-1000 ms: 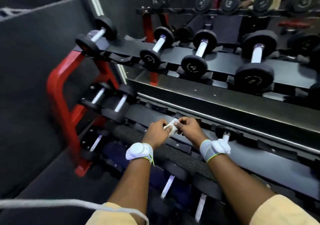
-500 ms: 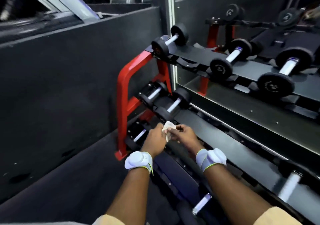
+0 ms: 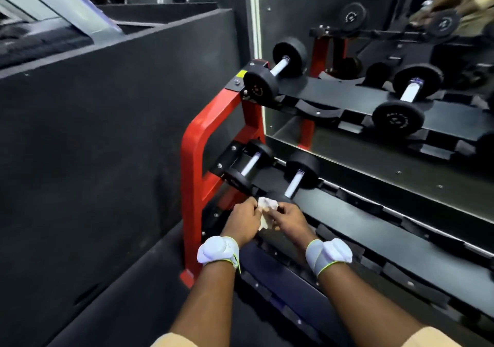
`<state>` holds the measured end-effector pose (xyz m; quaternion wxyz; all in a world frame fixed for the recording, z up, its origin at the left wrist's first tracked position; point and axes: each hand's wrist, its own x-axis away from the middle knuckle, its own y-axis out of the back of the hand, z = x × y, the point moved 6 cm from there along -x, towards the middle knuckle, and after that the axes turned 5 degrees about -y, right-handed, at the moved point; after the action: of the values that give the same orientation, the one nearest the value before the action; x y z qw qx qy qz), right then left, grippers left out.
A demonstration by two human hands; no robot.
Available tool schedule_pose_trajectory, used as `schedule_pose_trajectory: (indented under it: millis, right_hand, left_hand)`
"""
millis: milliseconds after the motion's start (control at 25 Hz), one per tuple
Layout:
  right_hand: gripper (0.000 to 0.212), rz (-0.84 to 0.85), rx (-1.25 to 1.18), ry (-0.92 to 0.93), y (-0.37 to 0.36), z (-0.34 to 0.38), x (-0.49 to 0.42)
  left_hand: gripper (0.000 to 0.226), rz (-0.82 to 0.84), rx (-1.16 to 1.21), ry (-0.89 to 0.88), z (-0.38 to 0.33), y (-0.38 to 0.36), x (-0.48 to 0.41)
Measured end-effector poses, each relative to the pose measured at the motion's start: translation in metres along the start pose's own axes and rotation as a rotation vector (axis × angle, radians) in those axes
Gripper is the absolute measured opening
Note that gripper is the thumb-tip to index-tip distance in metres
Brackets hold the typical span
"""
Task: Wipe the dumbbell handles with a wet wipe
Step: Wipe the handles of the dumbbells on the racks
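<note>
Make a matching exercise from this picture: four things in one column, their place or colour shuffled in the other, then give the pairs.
Things
1. wipe
2. rack frame
3. dumbbell by the yellow label
4. white band

Place or colour
A. red
B. strapped on just behind the left hand
C. pinched between the left hand and the right hand
D. resting on the top shelf

Pairs: 1-C, 2-A, 3-D, 4-B
</note>
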<state>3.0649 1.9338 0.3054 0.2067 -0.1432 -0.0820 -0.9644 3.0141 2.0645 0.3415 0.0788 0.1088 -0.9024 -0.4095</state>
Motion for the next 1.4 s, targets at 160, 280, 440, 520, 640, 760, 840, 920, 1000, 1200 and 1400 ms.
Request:
schedule_pose_trajectory:
  millis: [160,280,440,520,640,760,840,920,1000,1200,1400]
  right_hand:
    - [0.006,-0.063,-0.093,-0.003,0.008,0.007,-0.041]
    - [0.008,-0.088,-0.129,0.014,0.016,0.006,-0.072]
    - [0.014,-0.213,-0.121,-0.016,0.031,-0.002,-0.128]
    - [0.015,-0.263,-0.149,-0.052,0.040,-0.005,-0.150]
    - [0.010,-0.372,-0.172,-0.117,0.062,-0.014,-0.173]
    - [0.009,-0.472,0.040,-0.179,0.088,-0.034,-0.197]
    - [0.007,-0.489,0.220,-0.158,0.097,-0.041,-0.210]
    - [0.014,-0.435,0.449,-0.127,0.095,-0.047,-0.231]
    - [0.027,-0.297,0.695,-0.125,0.085,-0.055,-0.254]
    - [0.037,0.166,1.394,-0.031,0.054,-0.075,-0.285]
    - [0.036,0.366,1.522,-0.010,0.045,-0.066,-0.278]
  left_hand:
    - [0.015,0.050,0.019,-0.055,0.003,-0.012,-0.059]
    - [0.027,0.120,0.039,-0.023,0.011,-0.026,-0.097]
    - [0.030,0.223,-0.010,0.018,0.020,-0.045,-0.150]
    - [0.025,0.252,-0.059,0.031,0.026,-0.053,-0.170]
    - [0.026,0.337,-0.069,0.061,0.044,-0.072,-0.197]
    - [0.043,0.455,-0.100,0.069,0.056,-0.101,-0.215]
    - [0.079,0.510,-0.156,0.068,0.061,-0.122,-0.222]
    - [0.104,0.588,-0.193,0.074,0.065,-0.144,-0.230]
    - [0.121,0.664,-0.179,0.105,0.079,-0.164,-0.238]
    - [0.142,0.774,-0.098,0.191,0.109,-0.183,-0.251]
    - [0.147,0.802,-0.058,0.184,0.114,-0.185,-0.253]
